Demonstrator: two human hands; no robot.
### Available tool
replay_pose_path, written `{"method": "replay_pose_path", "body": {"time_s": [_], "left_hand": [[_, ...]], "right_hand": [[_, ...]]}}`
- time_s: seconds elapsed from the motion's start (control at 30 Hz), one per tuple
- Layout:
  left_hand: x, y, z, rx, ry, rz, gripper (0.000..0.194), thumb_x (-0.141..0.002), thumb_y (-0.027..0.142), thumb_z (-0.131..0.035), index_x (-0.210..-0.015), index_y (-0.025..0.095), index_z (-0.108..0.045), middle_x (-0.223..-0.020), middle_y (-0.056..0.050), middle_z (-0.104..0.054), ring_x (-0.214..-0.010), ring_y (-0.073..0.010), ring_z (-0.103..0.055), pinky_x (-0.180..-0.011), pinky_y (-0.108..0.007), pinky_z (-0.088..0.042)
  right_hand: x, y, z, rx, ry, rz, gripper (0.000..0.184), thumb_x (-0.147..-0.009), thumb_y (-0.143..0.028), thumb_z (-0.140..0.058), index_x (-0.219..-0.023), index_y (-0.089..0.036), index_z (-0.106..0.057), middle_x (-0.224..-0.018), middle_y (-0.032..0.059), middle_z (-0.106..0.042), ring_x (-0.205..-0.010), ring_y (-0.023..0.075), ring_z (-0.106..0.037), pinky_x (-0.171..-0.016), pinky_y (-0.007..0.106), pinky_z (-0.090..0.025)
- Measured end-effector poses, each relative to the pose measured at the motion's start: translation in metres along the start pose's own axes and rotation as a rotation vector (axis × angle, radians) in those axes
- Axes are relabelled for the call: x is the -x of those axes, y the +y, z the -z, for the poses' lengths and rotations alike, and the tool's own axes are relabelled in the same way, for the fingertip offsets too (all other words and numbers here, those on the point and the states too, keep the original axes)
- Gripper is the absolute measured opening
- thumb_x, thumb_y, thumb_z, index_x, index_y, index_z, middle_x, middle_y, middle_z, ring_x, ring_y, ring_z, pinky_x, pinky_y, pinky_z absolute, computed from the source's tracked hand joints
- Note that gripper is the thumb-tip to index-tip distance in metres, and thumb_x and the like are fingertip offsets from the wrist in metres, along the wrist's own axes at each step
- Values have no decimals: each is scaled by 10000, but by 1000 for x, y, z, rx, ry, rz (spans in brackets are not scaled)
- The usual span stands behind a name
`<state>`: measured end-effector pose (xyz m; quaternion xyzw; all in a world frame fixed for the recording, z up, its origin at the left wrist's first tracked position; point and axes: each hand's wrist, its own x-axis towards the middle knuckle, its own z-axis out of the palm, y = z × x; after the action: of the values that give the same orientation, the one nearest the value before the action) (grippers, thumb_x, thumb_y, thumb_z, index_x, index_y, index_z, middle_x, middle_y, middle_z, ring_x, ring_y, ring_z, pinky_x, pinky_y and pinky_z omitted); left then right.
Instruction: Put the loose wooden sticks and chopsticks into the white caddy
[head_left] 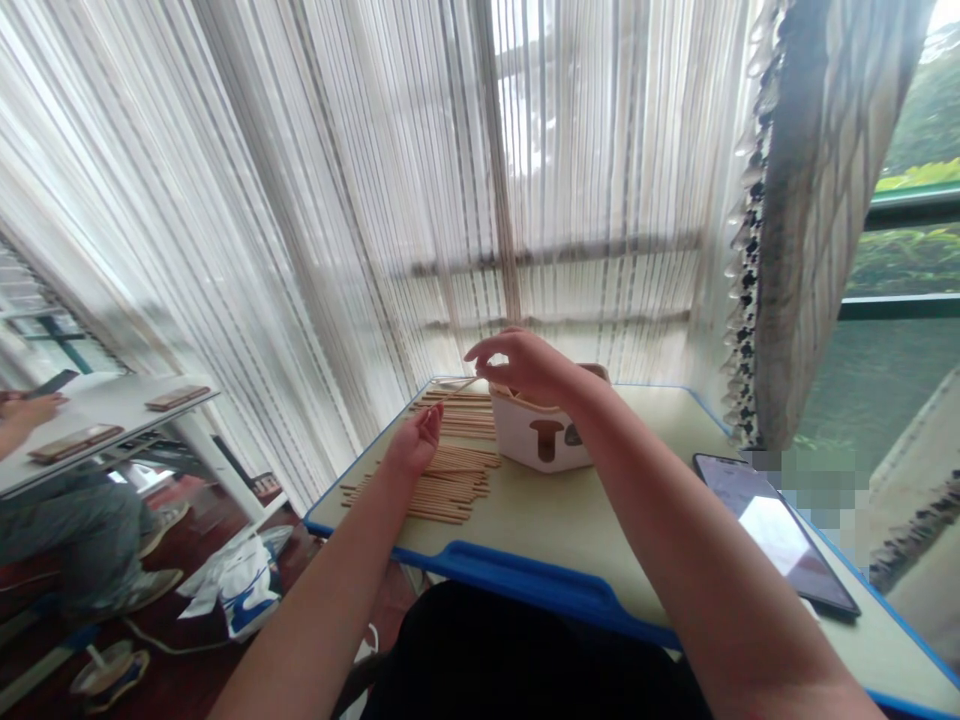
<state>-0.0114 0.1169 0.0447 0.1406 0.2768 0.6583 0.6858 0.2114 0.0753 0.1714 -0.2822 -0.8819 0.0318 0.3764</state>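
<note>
Pinching a thin stick (460,390) mid-frame: left hand (418,440). Right hand (523,362) curls over white box (517,430), grip too small to tell. More sticks (450,492) lie lower centre.

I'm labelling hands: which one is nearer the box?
Right. The right hand is at the top of the box; the left hand is farther off, left of it, by the sticks.

Tan sticks (450,492), brown-patched white container (517,435), blue-edged cream table (555,525), grey-striped white curtain (360,150)
</note>
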Motion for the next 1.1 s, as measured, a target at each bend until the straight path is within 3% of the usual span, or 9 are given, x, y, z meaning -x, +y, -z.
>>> {"method": "replay_pose_path", "body": {"time_s": [0.27,0.43,0.73,0.93,1.1], "left_hand": [[14,-11,-7,-288,-93,15,125,-861,176,-496,-787,110,-571,-609,1,-612,-546,-72,-623,-419,-108,-488],[19,-20,-8,-452,-232,-19,110,-842,243,-534,-812,141,-566,-571,34,-581,-460,-71,-586,-351,-127,-429],[20,-30,-4,-539,-378,-3,109,-818,233,-560,-808,129,-591,-597,4,-579,-510,-90,-591,-467,-183,-485],[24,-30,-3,-554,-469,44,195,-784,195,-600,-960,113,-620,-677,-17,-596,-583,-99,-599,-514,-192,-489],[18,-31,0,-579,-448,10,199,-782,205,-605,-953,106,-625,-663,-13,-593,-563,-87,-585,-510,-184,-477]], "right_hand": [[-2,-10,7,-53,144,-69,251,-864,-330,-459,-837,-183,-660,-761,21,-671,-695,118,-585,-676,249,-415],[-3,-10,12,-44,207,-119,252,-892,-300,-407,-835,-173,-616,-694,13,-650,-638,103,-569,-651,238,-403],[-3,-4,10,98,301,-69,236,-873,-292,-454,-1045,-207,-591,-911,39,-670,-841,146,-607,-747,262,-425],[-3,-2,4,-74,406,-46,260,-867,-269,-454,-1103,-212,-548,-905,30,-675,-843,120,-620,-778,247,-450],[-4,4,7,-164,519,-12,217,-841,-282,-500,-1021,-192,-581,-839,22,-672,-777,114,-631,-727,259,-482]]}}
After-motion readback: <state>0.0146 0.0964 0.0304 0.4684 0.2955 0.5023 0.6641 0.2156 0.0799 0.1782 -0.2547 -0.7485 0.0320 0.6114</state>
